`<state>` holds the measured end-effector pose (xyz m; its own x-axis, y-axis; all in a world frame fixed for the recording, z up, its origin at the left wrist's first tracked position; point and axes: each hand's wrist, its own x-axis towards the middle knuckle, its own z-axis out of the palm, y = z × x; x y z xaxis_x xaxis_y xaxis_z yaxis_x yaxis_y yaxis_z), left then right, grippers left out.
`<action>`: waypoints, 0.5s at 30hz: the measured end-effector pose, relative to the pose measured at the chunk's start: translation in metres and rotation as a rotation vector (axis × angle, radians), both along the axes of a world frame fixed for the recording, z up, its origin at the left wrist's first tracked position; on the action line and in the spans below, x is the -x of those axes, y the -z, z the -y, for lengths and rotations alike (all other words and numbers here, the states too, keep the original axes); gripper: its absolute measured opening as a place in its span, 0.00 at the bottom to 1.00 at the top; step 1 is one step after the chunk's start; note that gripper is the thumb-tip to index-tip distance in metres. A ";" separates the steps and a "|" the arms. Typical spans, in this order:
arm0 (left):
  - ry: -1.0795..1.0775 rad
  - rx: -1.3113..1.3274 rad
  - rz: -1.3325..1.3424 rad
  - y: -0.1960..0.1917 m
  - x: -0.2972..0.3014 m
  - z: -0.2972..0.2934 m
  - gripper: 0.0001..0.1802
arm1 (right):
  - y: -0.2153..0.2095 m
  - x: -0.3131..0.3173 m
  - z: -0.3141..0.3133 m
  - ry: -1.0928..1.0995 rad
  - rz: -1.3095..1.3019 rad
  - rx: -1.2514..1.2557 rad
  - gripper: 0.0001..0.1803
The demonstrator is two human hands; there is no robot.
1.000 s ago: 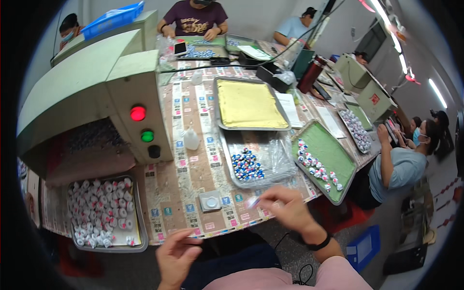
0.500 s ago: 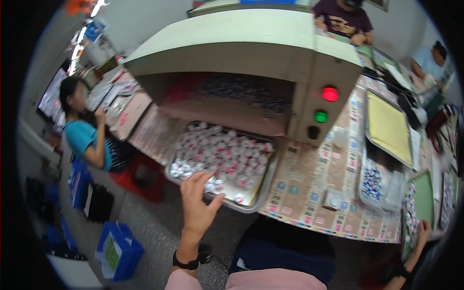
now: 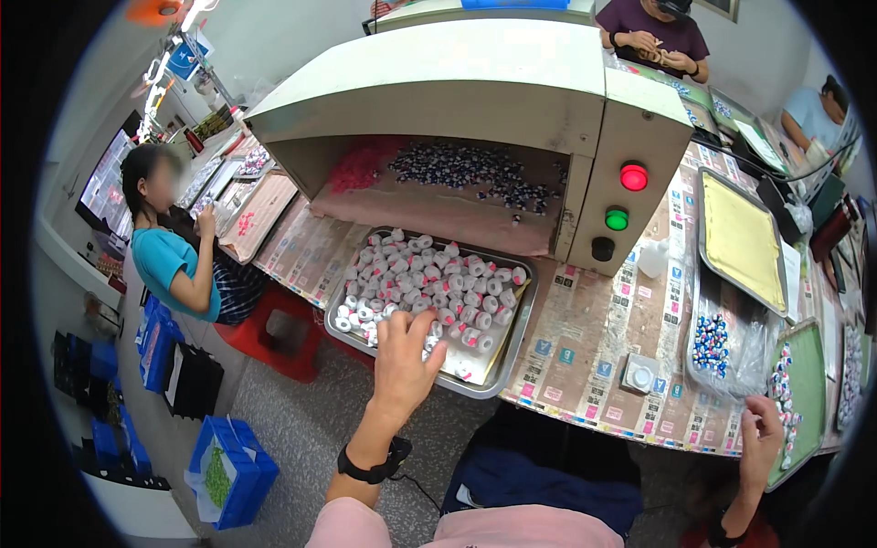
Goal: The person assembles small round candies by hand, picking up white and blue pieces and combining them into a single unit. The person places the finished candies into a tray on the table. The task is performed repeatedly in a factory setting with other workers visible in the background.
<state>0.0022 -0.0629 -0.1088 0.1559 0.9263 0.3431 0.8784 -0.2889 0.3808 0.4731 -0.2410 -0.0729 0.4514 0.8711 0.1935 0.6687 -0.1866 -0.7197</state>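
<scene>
My left hand (image 3: 404, 358) reaches over the near edge of a metal tray (image 3: 498, 362) filled with several small white-and-pink capped pieces (image 3: 429, 285); its fingers are spread and touch the nearest pieces. My right hand (image 3: 760, 440) rests at the table's front edge beside a green tray (image 3: 808, 402) of small pieces, fingers loosely curled; I cannot make out anything held. A clear bag with blue-and-white pieces (image 3: 710, 342) lies left of the right hand.
A large cream machine (image 3: 475, 82) with a red light (image 3: 633, 176), a green light (image 3: 617, 218) and a conveyor of dark pieces stands behind the tray. A yellow-lined tray (image 3: 740, 239) lies right. A seated person (image 3: 174, 265) works left; blue crates (image 3: 228, 466) stand on the floor.
The view has swung left from the table's right side to the machine's outlet. My left hand moved forward onto the tray of white pieces; my right hand dropped to the lower right.
</scene>
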 end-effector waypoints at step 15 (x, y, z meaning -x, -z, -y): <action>0.076 -0.020 0.156 0.013 -0.006 -0.001 0.10 | 0.018 -0.019 -0.063 0.017 0.223 -0.018 0.09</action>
